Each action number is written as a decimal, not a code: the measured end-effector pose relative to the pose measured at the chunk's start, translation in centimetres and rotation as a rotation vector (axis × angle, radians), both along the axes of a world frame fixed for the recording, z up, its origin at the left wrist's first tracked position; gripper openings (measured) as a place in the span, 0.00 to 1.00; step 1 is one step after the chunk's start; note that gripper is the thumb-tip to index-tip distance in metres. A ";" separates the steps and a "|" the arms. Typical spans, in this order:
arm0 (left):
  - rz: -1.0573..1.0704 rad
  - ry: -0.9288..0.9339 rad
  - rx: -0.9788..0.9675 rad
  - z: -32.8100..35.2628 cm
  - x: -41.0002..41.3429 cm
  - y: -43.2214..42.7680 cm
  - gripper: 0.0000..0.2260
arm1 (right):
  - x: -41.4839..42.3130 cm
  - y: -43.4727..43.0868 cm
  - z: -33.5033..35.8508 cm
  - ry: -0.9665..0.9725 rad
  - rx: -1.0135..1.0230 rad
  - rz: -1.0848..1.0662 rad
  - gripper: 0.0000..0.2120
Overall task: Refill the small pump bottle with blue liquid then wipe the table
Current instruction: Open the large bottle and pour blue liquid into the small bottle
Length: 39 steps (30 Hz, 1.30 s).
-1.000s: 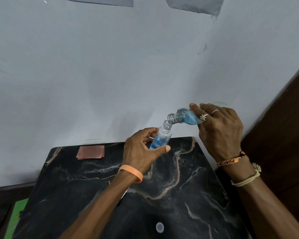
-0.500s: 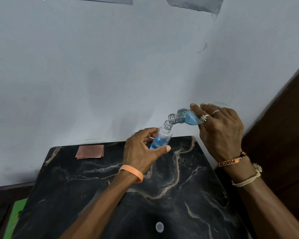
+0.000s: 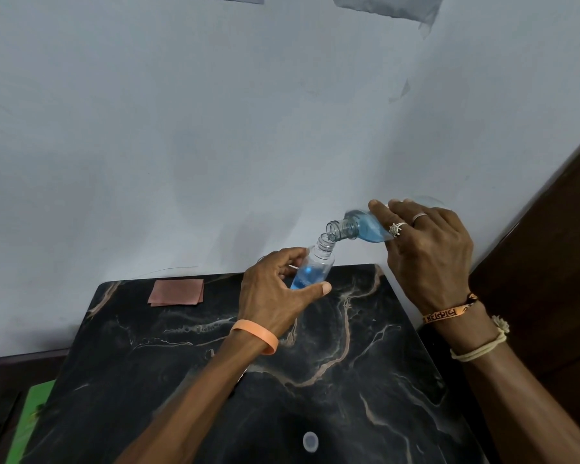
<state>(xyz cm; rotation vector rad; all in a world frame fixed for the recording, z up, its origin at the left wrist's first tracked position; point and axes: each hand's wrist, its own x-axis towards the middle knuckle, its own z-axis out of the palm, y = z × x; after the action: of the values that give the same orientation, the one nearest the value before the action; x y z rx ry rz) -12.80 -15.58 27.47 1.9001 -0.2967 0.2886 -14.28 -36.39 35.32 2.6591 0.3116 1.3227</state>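
My left hand (image 3: 275, 293) grips the small clear bottle (image 3: 313, 267), tilted slightly right, above the far edge of the black marble table (image 3: 349, 380). Blue liquid fills the small bottle's lower part, and its neck is open with no pump on it. My right hand (image 3: 429, 252) holds the larger clear bottle (image 3: 359, 227) tipped almost level, its open mouth just above the small bottle's neck. Blue liquid lies in the larger bottle's body. A folded pinkish-brown cloth (image 3: 176, 292) lies flat at the table's far left.
A small pale round cap (image 3: 310, 442) rests on the table near its front edge. A white wall stands right behind the table. Dark wooden furniture (image 3: 549, 262) rises at the right, and a green object (image 3: 31, 413) lies low at the left.
Both hands and bottles hold nearly the same pose; the larger bottle's mouth has dipped a little closer to the small bottle's neck.
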 end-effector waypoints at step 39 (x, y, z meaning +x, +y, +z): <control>-0.008 0.008 -0.013 -0.2 -0.5 -0.2 0.25 | -0.6 -0.2 0.3 -0.011 -0.030 -0.007 0.24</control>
<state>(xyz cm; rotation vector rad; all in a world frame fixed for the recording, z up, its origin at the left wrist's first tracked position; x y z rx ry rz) -13.33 -15.81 27.32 1.8866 -0.2961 0.2764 -14.87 -36.60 35.59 2.6257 0.3184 1.3195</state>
